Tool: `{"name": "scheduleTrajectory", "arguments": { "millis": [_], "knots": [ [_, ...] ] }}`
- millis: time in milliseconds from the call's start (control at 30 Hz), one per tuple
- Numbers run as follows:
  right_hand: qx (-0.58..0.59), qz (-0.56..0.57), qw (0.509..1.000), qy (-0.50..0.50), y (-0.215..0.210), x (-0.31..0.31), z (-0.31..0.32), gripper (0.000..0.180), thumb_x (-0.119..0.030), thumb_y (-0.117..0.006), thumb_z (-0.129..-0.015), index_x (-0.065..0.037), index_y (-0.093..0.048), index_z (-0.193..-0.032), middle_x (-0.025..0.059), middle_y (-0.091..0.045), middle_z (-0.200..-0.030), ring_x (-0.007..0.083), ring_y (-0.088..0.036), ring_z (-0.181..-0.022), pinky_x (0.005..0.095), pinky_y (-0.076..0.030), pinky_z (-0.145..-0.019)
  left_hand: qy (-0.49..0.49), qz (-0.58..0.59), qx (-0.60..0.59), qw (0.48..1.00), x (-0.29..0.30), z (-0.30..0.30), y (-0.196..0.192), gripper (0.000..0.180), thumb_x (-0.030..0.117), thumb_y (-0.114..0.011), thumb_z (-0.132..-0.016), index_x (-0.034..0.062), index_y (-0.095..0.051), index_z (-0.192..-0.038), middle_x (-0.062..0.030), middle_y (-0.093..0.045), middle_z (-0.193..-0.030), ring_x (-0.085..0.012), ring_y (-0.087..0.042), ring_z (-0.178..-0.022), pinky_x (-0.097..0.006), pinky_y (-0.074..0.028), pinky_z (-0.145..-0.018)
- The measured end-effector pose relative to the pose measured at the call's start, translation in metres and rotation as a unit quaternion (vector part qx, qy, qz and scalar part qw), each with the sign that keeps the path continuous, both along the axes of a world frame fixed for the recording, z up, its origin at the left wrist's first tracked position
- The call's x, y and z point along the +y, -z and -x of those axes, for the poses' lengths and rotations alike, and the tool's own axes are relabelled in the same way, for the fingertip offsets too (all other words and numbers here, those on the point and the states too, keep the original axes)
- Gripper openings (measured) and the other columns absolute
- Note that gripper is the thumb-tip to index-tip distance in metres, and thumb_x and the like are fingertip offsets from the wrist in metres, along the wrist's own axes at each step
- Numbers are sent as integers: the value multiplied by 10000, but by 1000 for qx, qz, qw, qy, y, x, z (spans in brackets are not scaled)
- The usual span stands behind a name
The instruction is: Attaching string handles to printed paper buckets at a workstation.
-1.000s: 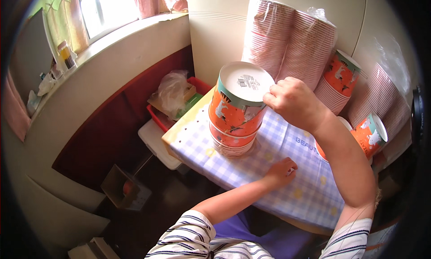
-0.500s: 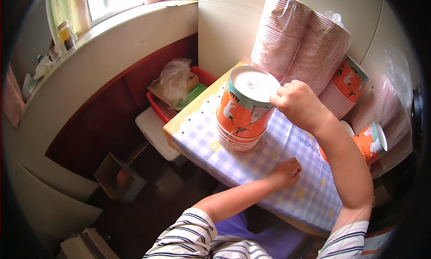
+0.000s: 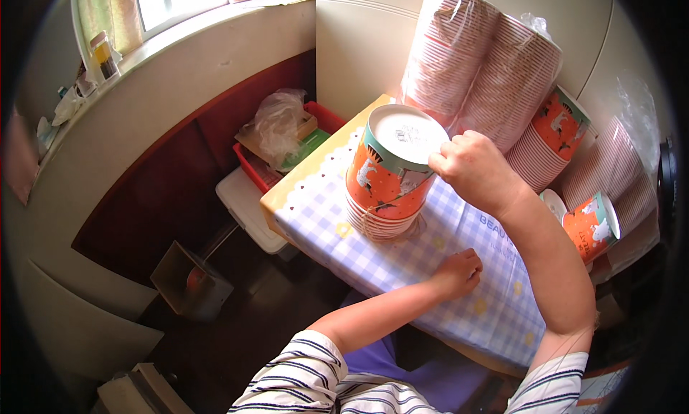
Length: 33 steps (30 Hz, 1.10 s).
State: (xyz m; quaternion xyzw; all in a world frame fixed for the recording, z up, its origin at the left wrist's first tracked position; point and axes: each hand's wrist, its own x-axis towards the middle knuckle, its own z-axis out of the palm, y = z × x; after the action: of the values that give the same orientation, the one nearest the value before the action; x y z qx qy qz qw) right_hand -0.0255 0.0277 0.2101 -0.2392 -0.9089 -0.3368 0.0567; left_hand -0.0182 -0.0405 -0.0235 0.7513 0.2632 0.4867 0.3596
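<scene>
A stack of upside-down orange and teal paper cups (image 3: 391,177) stands on the table with a blue and white checked cloth (image 3: 402,270). My right hand (image 3: 474,168) grips the rim of the top cup's white base at its right side. My left hand (image 3: 458,270) rests as a loose fist on the cloth, nearer to me and right of the stack, holding nothing.
Tall plastic-wrapped sleeves of cups (image 3: 477,69) lean on the wall behind. More orange cup stacks (image 3: 549,137) and one (image 3: 592,227) lie at the right. A red basket with a plastic bag (image 3: 276,130) and a white box (image 3: 247,206) sit left of the table.
The view has shifted, so the stack and table sit further right and lower. My right hand stays on the top cup; my left hand remains on the cloth.
</scene>
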Motion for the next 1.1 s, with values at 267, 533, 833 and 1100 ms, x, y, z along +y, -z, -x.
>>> {"name": "scheduleTrajectory", "arguments": {
  "millis": [267, 533, 833, 1100],
  "knots": [
    [12, -4, 1000, -7, 4, -3, 1, 52, -53, -580, -708, -99, -557, -709, 53, -593, -671, 203, -603, -643, 325, -452, -601, 4, -1, 3, 1000, 0, 0, 0, 92, 98, -578, -764, 25, -569, -819, -147, -570, -904, -348, -581, -789, -415, -473, -687],
    [32, 0, 999, 23, 9, -9, -8, 99, -65, -569, -720, -66, -574, -819, 64, -614, -774, 206, -591, -648, 329, -456, -608, 11, 13, 8, 1000, -1, 0, -1, 98, 93, -591, -764, 22, -572, -829, -142, -564, -889, -314, -584, -764, -392, -479, -672],
    [211, 83, 964, 141, 53, -60, -87, 497, -135, -729, -693, -44, -561, -1152, 142, -574, -1133, 306, -599, -901, 406, -476, -755, 34, -1, -1, 999, -1, -1, -2, 109, 91, -584, -758, 30, -574, -847, -139, -569, -892, -309, -590, -771, -391, -495, -672],
    [416, 173, 850, 272, 136, -145, -176, 215, -151, -717, -742, -36, -648, -910, 106, -626, -972, 296, -634, -853, 373, -520, -740, 38, 45, 50, 997, 3, 8, -12, 121, 142, -598, -785, 46, -620, -855, -146, -589, -876, -328, -594, -802, -378, -500, -680]
  ]
}}
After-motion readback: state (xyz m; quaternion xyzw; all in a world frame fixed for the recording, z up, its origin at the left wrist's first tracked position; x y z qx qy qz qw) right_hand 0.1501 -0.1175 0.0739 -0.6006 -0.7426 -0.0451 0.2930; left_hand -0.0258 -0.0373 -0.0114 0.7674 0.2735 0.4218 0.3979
